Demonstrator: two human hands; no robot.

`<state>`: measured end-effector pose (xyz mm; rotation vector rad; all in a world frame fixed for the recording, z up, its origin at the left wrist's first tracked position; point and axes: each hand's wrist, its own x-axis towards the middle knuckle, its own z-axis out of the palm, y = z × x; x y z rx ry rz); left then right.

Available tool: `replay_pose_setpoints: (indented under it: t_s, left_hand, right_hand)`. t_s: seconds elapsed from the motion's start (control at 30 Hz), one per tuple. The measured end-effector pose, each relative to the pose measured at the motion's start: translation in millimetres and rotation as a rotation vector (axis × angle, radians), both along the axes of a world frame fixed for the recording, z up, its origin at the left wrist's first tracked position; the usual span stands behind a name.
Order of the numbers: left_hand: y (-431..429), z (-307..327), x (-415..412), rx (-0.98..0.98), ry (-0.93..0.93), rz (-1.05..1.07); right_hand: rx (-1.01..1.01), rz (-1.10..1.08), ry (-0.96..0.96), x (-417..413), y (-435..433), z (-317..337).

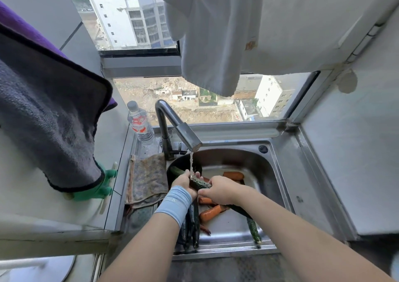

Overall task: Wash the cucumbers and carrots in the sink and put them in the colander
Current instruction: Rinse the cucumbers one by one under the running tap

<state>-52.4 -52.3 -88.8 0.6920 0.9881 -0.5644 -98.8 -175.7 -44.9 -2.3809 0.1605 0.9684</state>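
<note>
Water runs from the tap (190,140) onto a dark green cucumber (199,184) that I hold over the steel sink (267,169). My left hand (185,183), with a light blue wristband, grips the cucumber from below and my right hand (220,190) grips its near end. A black colander (179,163) sits at the sink's left back, with a cucumber end (176,170) showing in it. Several carrots (210,212) and cucumbers (253,230) lie in the basin below my hands.
A folded rag (146,178) lies on the sink's left ledge, a water bottle (140,124) behind it. Green rubber gloves (101,189) and a grey towel (47,120) hang at left. White cloth (216,44) hangs overhead before the window.
</note>
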Motion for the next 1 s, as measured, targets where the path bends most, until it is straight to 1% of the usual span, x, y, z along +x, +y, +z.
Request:
replay_pose_setpoints:
  t_s: [0.1,0.2,0.33,0.4,0.47,0.57,0.67,0.73,0.9,1.0]
  left_hand:
    - [2.6,1.6,4.1,0.049,0.028,0.149]
    - [5.8,-0.9,3.1,-0.019,0.024,0.214]
    - [-3.4,7.6,-7.6,-0.104,-0.024,0.128]
    - [-8.4,10.9,-13.4,-0.081,-0.054,0.064]
    - [-6.1,11.9,-15.9,-0.06,-0.041,0.007]
    - [2.3,5.9,-14.6,-0.051,-0.029,0.056]
    - [8.8,-0.9,-10.3,0.013,0.013,0.107]
    - [10.6,-3.9,-6.8,-0.007,0.043,0.141]
    - [-3.8,6.2,-6.0,-0.114,-0.022,0.125]
    - [-13.9,15.0,-10.5,-0.108,-0.063,0.094]
  right_hand:
    - [-0.02,0.069,-0.049,-2.1,6.1,6.5]
    - [-0.067,0.088,-0.118,3.1,12.6,5.1]
    - [-0.071,0.097,-0.125,13.6,13.4,-2.9]
    - [-0.082,0.08,-0.129,13.9,17.6,-4.3]
    - [-0.111,0.102,-0.14,13.0,24.6,-4.4]
    - [-0.098,0.056,-0.142,11.2,31.0,-7.6]
    - [-0.069,0.063,-0.145,9.4,34.2,-8.5]
    - [-0.03,0.044,-0.142,8.0,31.1,-7.5]
    - [0.069,-0.1,-0.043,6.4,7.6,-0.9]
    - [0.061,-0.077,-0.024,8.7,-0.9,-0.6]
